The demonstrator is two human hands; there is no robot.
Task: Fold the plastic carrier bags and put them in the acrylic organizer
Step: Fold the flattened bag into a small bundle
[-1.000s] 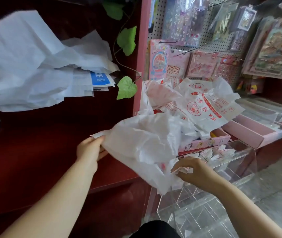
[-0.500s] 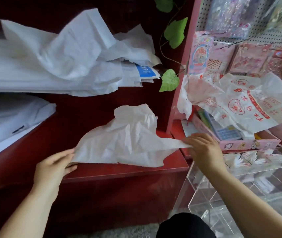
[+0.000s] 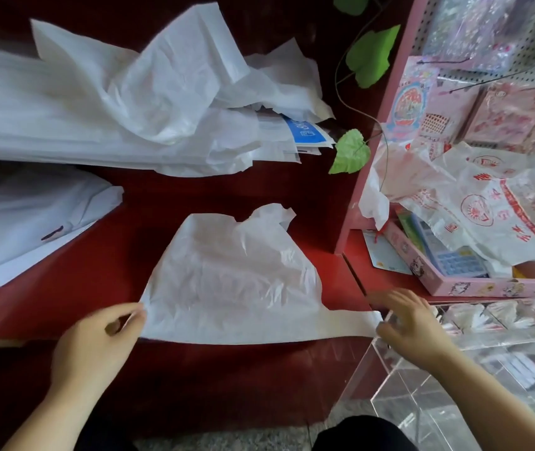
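Note:
A crumpled white carrier bag (image 3: 233, 281) lies spread on the dark red shelf (image 3: 64, 288), its handles pointing away from me. My left hand (image 3: 93, 343) pinches its near left corner between thumb and fingers. My right hand (image 3: 416, 327), blurred, holds the bag's near right end at the shelf's front edge. The clear acrylic organizer (image 3: 503, 340) stands at the lower right, under my right hand, with small folded bags (image 3: 500, 315) in its back compartments. More white bags with red print (image 3: 487, 209) are heaped at the right.
A big pile of white sheets and bags (image 3: 113, 102) fills the back left of the shelf. A pink box (image 3: 474, 284) holding a calculator (image 3: 455, 262) sits under the printed bags. Green leaves (image 3: 350, 154) hang by the pink post. Packets hang on a pegboard (image 3: 455, 102).
The bag has come from over the organizer to the left and now lies flatter on the red shelf, stretched between both hands. My view has swung left.

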